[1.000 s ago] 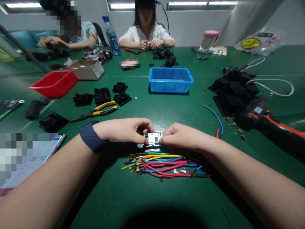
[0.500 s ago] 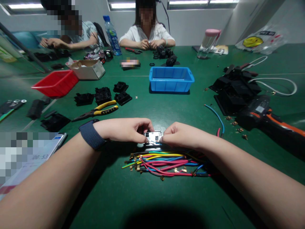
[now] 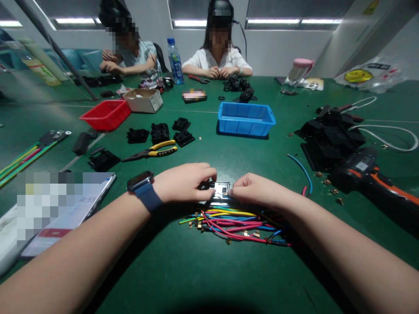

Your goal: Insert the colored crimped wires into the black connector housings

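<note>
A small black plastic housing with a bright, shiny face lies in front of me. My left hand closes on its left edge, thumb in front and fingers curled behind. At the right edge, my right hand is closed with thumb and forefinger pinched against the housing. Its fingertips are partly hidden, so any small part between them cannot be made out. Just on the near side lies a bundle of red, yellow, blue and green wires with brass terminals; my right forearm covers its right end.
Long-nose pliers and black housings lie to the left, near a phone. A blue bin and a red bin stand farther back. At right are a power screwdriver and stacked black parts. Two people sit opposite.
The whole view has shifted, so the table's contents appear farther right and mostly a little lower. Both hands remain at the black housing, with little change in their grip.
</note>
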The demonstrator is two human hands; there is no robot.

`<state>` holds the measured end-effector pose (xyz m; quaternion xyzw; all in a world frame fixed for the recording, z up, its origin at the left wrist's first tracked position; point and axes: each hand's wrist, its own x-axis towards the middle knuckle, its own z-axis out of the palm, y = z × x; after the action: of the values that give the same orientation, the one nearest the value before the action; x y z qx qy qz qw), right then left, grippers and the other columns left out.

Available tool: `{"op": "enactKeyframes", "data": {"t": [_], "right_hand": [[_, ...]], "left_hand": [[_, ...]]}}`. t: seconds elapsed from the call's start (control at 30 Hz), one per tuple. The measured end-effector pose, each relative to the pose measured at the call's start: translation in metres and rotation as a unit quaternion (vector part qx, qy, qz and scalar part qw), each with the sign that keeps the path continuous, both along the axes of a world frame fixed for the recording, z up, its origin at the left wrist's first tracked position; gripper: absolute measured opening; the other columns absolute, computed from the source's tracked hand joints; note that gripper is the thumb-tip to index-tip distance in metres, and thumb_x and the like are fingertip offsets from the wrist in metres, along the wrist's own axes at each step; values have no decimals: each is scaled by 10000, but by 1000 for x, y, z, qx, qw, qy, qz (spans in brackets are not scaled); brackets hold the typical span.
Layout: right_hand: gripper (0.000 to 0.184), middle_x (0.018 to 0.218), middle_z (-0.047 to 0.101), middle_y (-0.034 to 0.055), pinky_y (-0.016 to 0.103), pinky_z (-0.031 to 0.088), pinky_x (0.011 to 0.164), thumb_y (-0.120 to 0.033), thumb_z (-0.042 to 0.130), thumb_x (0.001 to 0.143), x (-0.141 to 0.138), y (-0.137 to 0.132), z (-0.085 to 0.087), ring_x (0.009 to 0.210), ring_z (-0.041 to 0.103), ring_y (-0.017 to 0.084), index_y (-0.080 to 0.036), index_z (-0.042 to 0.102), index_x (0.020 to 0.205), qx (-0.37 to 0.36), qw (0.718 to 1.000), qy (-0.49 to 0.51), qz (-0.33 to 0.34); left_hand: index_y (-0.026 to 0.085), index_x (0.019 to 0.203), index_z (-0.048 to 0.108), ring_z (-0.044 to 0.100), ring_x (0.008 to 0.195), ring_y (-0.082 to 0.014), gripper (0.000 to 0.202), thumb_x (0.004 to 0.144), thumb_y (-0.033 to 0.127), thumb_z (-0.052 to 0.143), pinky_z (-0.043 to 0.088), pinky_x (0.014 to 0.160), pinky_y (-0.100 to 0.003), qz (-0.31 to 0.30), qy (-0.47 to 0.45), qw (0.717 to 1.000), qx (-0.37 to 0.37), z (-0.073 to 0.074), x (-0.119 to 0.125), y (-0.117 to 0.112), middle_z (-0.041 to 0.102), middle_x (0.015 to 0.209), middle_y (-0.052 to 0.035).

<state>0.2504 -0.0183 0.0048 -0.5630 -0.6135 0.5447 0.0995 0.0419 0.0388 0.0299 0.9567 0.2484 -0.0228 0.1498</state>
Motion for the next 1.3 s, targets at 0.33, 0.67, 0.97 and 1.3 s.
{"op": "enactKeyframes", "data": {"t": [0.33, 0.67, 0.97, 1.3], "right_hand": [[309, 452, 293, -73, 253, 150, 416, -380, 465, 722, 1, 0, -4, 425, 226, 66, -197, 361, 496, 19, 1000, -9, 8], [312, 447, 290, -77, 258, 130, 429, -368, 463, 729, -1, -2, -1, 422, 218, 63, -196, 357, 491, 24, 1000, -13, 13], [274, 437, 313, -67, 251, 180, 451, -328, 448, 704, -6, 3, 3, 422, 261, 67, -190, 390, 475, 19, 999, -28, 14], [327, 461, 342, -65, 242, 185, 430, -388, 464, 762, -9, 5, 6, 440, 264, 71, -186, 401, 513, 21, 998, -48, 26]], "left_hand": [[166, 729, 554, 509, 660, -183, 260, 890, 304, 403, 341, 638, -349, -104, 20, 941, 322, -7, -5, -21, 567, 699, -40], [170, 784, 552, 501, 673, -175, 239, 919, 254, 373, 335, 638, -353, -87, -13, 924, 372, -14, -12, -27, 567, 724, -26], [170, 1068, 519, 562, 872, -160, 287, 882, 376, 444, 443, 748, -275, 81, -149, 982, 81, -38, -10, -19, 606, 989, -45], [173, 915, 544, 542, 772, -205, 278, 901, 377, 357, 386, 646, -328, 7, -42, 970, 238, -32, -6, -21, 585, 839, -49]]}}
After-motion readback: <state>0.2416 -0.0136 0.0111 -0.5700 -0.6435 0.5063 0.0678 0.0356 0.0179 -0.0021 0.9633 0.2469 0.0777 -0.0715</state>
